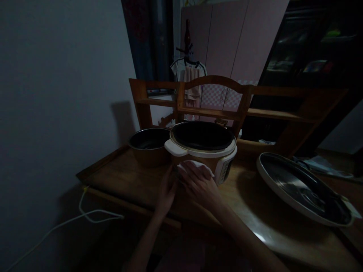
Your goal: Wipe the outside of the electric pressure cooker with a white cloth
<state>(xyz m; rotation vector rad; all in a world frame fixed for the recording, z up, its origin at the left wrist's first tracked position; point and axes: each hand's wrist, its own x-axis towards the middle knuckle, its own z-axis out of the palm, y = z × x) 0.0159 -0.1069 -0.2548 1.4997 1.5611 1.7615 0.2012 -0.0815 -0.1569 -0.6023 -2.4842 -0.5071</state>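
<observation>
A white and tan electric cooker (pixel 195 153) stands on the wooden desk without its lid, its dark round opening facing up. My right hand (pixel 198 185) presses a pale cloth (pixel 195 166) against the cooker's front side, left of the control panel (pixel 225 170). Close by on the left, my left hand (pixel 167 189) is near the cooker's lower side; its fingertips are dim and partly hidden, so I cannot tell whether they grip anything. Left of the cooker sits a round inner pot (pixel 150 151), dark inside and tan outside.
On the right of the desk (pixel 249 215) lies a large round lid (pixel 303 189), inner side up and tilted. A wooden shelf frame (pixel 212 81) rises along the back edge. A white cord (pixel 93 212) hangs at the left by the wall. The room is dim.
</observation>
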